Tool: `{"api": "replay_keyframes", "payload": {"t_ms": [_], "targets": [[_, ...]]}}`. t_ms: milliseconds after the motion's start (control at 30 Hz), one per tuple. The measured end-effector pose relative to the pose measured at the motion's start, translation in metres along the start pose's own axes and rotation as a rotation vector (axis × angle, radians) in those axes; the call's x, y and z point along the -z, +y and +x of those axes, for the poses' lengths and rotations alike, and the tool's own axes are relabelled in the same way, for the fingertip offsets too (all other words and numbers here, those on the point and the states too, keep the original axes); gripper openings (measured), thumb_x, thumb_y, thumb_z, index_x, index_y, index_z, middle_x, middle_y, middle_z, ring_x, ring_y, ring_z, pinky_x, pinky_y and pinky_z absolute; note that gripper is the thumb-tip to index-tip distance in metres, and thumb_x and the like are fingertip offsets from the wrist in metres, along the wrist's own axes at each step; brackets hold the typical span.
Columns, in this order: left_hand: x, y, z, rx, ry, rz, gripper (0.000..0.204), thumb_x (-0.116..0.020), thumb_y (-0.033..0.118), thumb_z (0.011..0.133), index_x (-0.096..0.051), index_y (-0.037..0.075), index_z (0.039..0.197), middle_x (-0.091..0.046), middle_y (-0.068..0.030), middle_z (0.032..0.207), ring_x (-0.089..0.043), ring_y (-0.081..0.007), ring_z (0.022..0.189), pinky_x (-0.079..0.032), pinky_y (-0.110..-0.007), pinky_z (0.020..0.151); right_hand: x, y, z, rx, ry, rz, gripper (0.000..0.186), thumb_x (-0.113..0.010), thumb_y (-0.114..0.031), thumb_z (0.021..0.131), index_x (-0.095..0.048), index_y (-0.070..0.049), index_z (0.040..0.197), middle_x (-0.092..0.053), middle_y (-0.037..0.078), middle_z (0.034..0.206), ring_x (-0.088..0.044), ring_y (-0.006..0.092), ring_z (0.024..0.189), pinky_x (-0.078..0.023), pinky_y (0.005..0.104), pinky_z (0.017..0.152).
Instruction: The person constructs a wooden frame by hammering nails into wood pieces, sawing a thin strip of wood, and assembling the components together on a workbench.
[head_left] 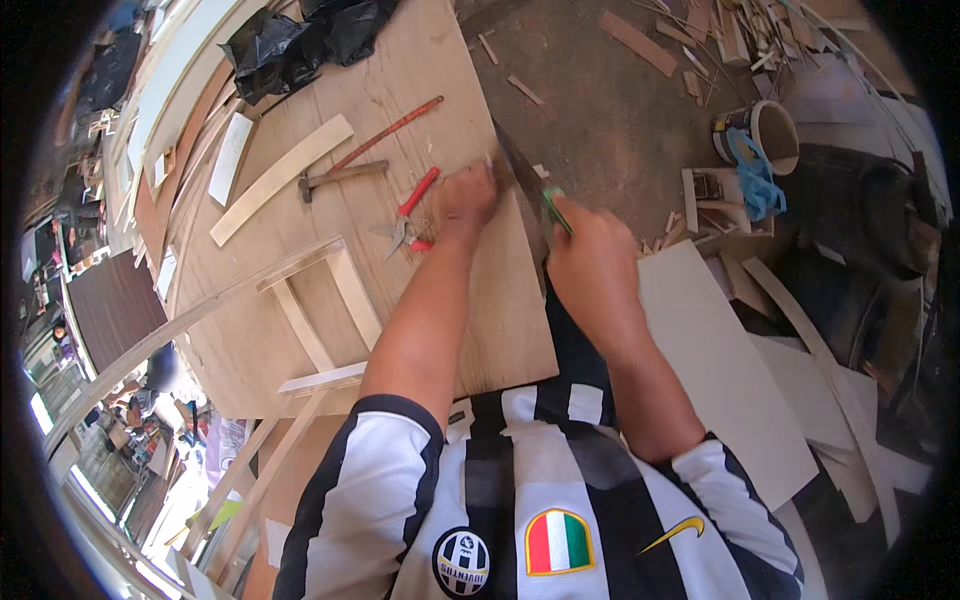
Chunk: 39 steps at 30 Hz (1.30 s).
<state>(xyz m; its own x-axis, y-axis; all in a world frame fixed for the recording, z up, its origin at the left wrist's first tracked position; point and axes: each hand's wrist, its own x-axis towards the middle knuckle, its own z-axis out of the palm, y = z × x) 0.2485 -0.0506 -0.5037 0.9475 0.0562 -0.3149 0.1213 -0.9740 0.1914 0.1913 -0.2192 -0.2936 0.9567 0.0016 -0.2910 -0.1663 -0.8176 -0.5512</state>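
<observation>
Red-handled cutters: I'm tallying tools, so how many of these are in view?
1: the red-handled cutters lie on the wooden panel, just to the left of the left hand. More may be hidden among the clutter.

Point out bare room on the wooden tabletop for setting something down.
Bare: between the left forearm and the right edge of the tabletop, and between the black plastic and the red rod. Crowded: left of the left hand, with the red-handled tool and hammer.
</observation>
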Motion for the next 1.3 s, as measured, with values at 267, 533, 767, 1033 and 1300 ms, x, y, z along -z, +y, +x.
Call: {"api": "replay_keyframes", "payload": {"t_ms": [267,533,767,1033,1300], "targets": [[0.003,0.004,-0.001,0.001,0.008,0.025,0.045,-0.043,0.045,0.109,-0.074,0.013,0.1,-0.079,-0.0145,0.098,-0.078,-0.0363,0.089,-0.06,-0.055,0.08,-0.003,-0.004,-0.001,-0.02,0.028,-0.019,0.038,-0.062,-0.005,0.09,-0.071,-0.002,0.127,-0.068,0.032,0.098,-0.071,0.0519,0.091,-0.058,0.0577,0.081],[-0.007,-0.001,-0.004,-0.007,0.049,0.018,0.042,-0.044,0.043,0.109,-0.074,0.015,0.1,-0.079,-0.0153,0.099,-0.077,-0.0371,0.091,-0.059,-0.054,0.08,0.004,0.0,-0.015,-0.017,-0.006,-0.005,0.042,-0.062,-0.005,0.089,-0.071,-0.004,0.13,-0.068,0.03,0.1,-0.071,0.0518,0.088,-0.058,0.0576,0.079],[-0.007,0.004,-0.008,-0.013,0.064,0.052,0.042,-0.045,0.043,0.108,-0.073,0.013,0.099,-0.079,-0.0164,0.096,-0.077,-0.0378,0.086,-0.06,-0.055,0.077,0.008,0.0,-0.012,-0.062,-0.011,-0.029,0.043,-0.062,-0.005,0.089,-0.071,-0.005,0.131,-0.069,0.03,0.101,-0.072,0.0503,0.089,-0.059,0.056,0.079],[-0.015,-0.002,-0.002,-0.031,0.102,0.064,0.043,-0.044,0.042,0.109,-0.073,0.012,0.098,-0.079,-0.0147,0.093,-0.077,-0.0367,0.085,-0.06,-0.055,0.077,-0.001,0.005,0.006,0.006,0.034,-0.011,0.031,-0.062,-0.004,0.09,-0.071,0.0,0.12,-0.069,0.031,0.103,-0.072,0.0508,0.093,-0.06,0.0551,0.079],[-0.015,-0.001,-0.005,-0.007,0.108,0.066,0.042,-0.045,0.042,0.109,-0.073,0.011,0.098,-0.078,-0.0164,0.093,-0.077,-0.0368,0.085,-0.06,-0.054,0.076,-0.002,0.002,0.012,0.019,0.015,-0.01,0.034,-0.063,-0.005,0.091,-0.075,-0.004,0.123,-0.07,0.03,0.099,-0.071,0.0471,0.092,-0.057,0.0537,0.081]]}}
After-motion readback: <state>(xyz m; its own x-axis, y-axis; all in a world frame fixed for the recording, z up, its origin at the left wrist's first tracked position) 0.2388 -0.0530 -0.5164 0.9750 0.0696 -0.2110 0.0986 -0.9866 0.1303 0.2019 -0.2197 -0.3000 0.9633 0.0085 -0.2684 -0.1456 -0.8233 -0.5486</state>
